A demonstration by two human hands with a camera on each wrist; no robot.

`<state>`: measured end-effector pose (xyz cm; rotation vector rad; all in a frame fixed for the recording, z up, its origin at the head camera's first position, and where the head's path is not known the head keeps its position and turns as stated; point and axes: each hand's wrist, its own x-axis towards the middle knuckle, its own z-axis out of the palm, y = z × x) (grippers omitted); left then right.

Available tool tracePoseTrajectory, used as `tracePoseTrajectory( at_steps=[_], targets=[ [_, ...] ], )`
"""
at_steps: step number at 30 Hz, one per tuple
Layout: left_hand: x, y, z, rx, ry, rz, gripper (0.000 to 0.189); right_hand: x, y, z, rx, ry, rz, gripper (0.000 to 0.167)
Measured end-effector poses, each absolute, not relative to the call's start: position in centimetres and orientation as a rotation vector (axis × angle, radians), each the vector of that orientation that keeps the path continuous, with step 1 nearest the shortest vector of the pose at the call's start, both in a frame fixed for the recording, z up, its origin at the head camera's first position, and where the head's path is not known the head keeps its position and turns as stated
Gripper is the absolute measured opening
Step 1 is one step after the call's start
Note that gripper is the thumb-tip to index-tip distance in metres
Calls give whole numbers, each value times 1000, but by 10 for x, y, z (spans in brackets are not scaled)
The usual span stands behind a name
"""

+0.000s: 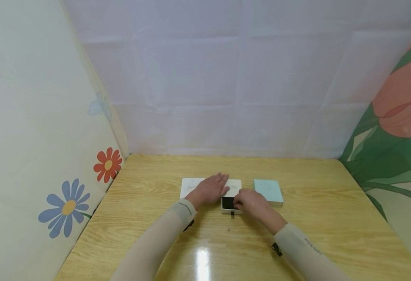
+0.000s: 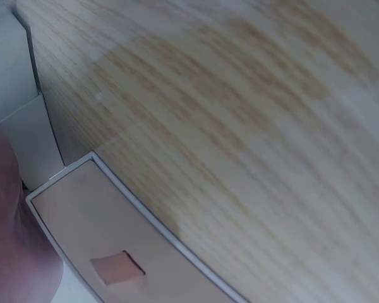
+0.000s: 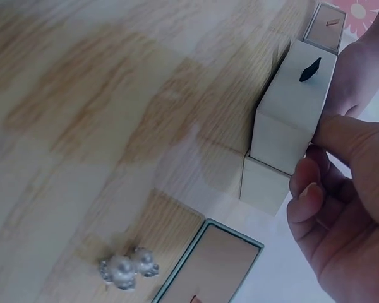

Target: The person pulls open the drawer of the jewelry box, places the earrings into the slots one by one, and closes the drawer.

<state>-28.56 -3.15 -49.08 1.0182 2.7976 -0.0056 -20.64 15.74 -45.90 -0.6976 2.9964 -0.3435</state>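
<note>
The middle white drawer-style gift box [image 1: 233,185] has its black-lined drawer [image 1: 229,203] pulled out towards me. A black ribbon tab [image 3: 309,70] hangs on the drawer front. My left hand [image 1: 210,189] lies with fingers extended over the left side of this box and partly covers it. At the drawer's right side, my right hand [image 1: 252,203] has its thumb and fingers at the opening, several fingers curled; whatever they may hold is hidden. A pearl-like ornament with silvery edges [image 3: 127,266] lies on the table in the right wrist view.
Another white box [image 1: 191,186], with a pinkish tab [image 2: 118,268] on its front, stands left of the middle one. A light blue box [image 1: 268,190] stands at the right. One tiny shiny piece [image 1: 228,229] lies on the wooden table [image 1: 156,171] in front of the drawer.
</note>
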Motion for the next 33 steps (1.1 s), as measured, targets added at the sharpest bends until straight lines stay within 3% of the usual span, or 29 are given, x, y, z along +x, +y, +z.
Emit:
tracePoseTrajectory(
  at_steps=[19,33],
  targets=[
    [-288,-30,-492,1028,2796,-25,67,-202,168,-455,-554,2961,-547,10],
    [-289,-30,-493,1008,2794,0,67,-182,170,-451,-512,2889,-824,30]
  ],
)
